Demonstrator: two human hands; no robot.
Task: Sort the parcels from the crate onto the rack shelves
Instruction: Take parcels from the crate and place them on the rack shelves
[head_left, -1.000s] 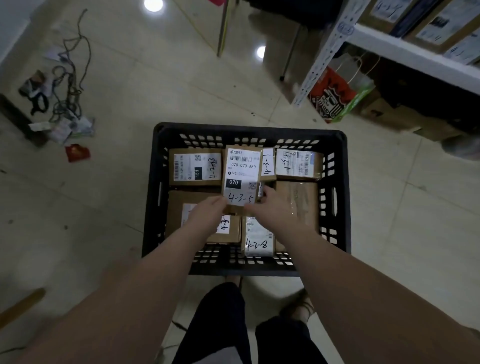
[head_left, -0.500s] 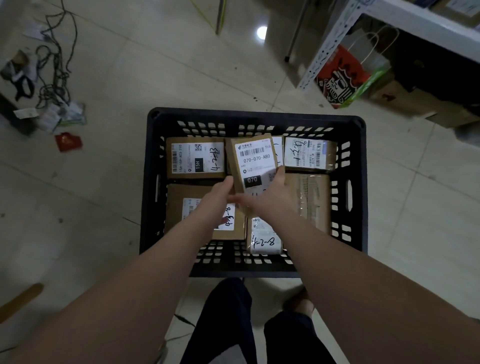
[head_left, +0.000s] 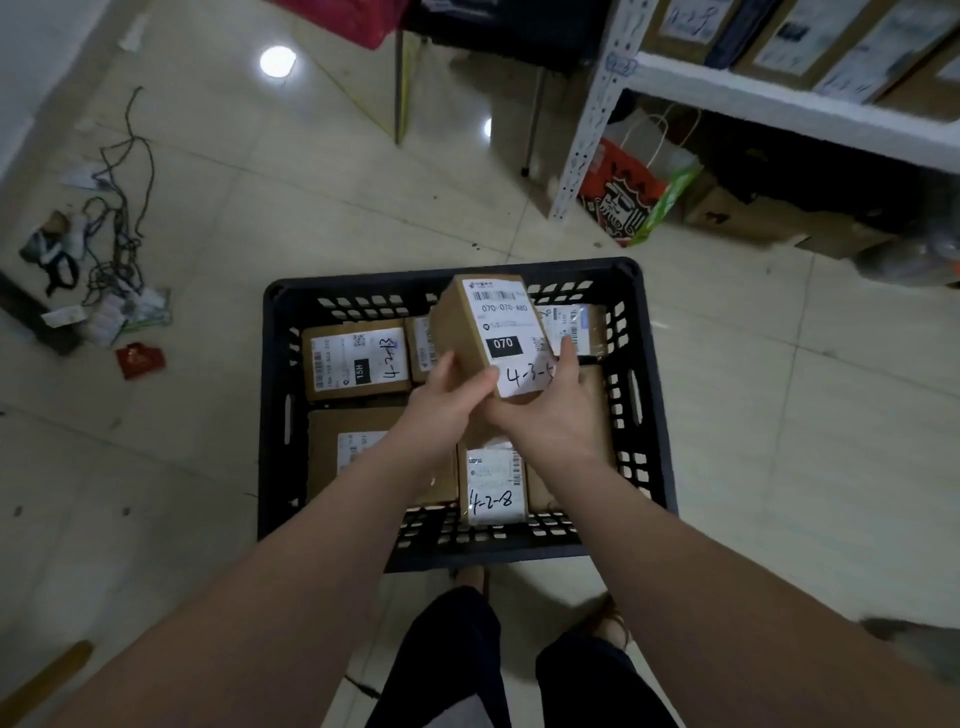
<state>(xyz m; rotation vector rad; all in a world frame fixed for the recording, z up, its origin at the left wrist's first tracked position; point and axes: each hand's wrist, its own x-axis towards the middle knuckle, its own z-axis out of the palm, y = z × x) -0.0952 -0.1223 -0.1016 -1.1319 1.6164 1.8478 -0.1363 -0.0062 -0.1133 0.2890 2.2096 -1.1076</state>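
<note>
A single wide-angle camera sat on the person's head. It faced forward and steeply down at the tiled floor (head_left: 260, 208), close above the black crate (head_left: 272, 467), whose near edge lay just over the person's knees. The parcel (head_left: 493, 338), held by the left hand (head_left: 447, 400) and right hand (head_left: 550, 410), sat almost at mid-frame. Both forearms ran in from the bottom corners. The rack (head_left: 779, 98) crossed the top right corner.
</note>
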